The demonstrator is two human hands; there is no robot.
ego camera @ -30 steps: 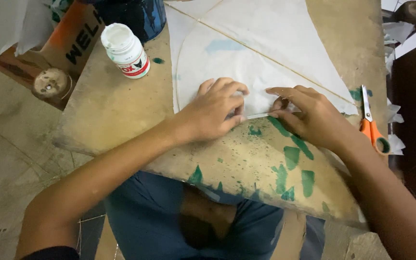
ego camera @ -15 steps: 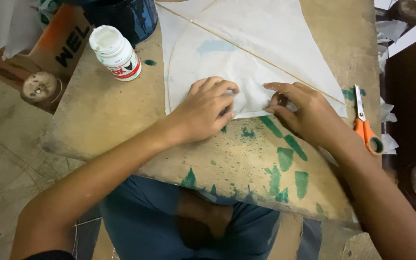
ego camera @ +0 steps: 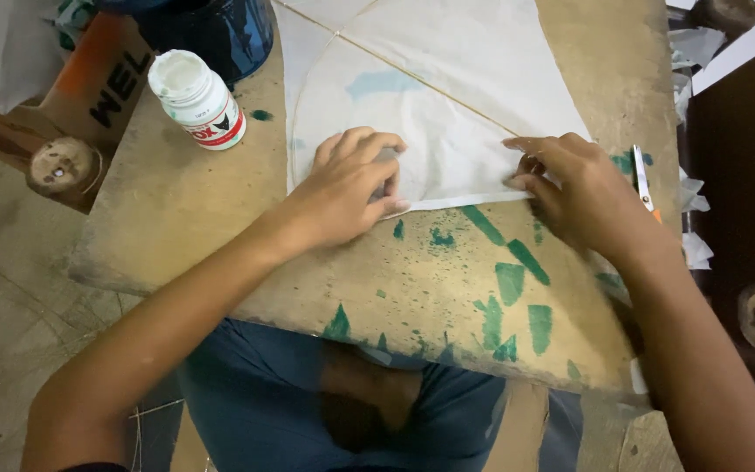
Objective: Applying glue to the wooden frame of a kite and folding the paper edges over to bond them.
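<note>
Kite paper (ego camera: 447, 105): a white sheet with thin sticks running across it, lying flat on the far middle of the wooden board (ego camera: 220, 236); its near edge is folded into a narrow strip.
Left hand (ego camera: 347, 188): palm down on the near left part of the sheet, fingers curled and pressing the paper beside the folded edge; it grips nothing.
Right hand (ego camera: 570, 192): at the near right corner of the sheet, fingertips bunched together on the fold; whether they pinch the paper or only press it I cannot tell.
Hands: apart, one at each end of the folded edge.
Glue bottle (ego camera: 198, 100): white, with a red label and a white cap, upright on the board, left of the sheet.
Scissors (ego camera: 644, 179): at the right edge of the board, just beyond the right hand, partly hidden by it.
Dark blue jar (ego camera: 211, 31): on the far side, just behind the bottle.
Board surface: worn, marked with green paint patches near the hands.
</note>
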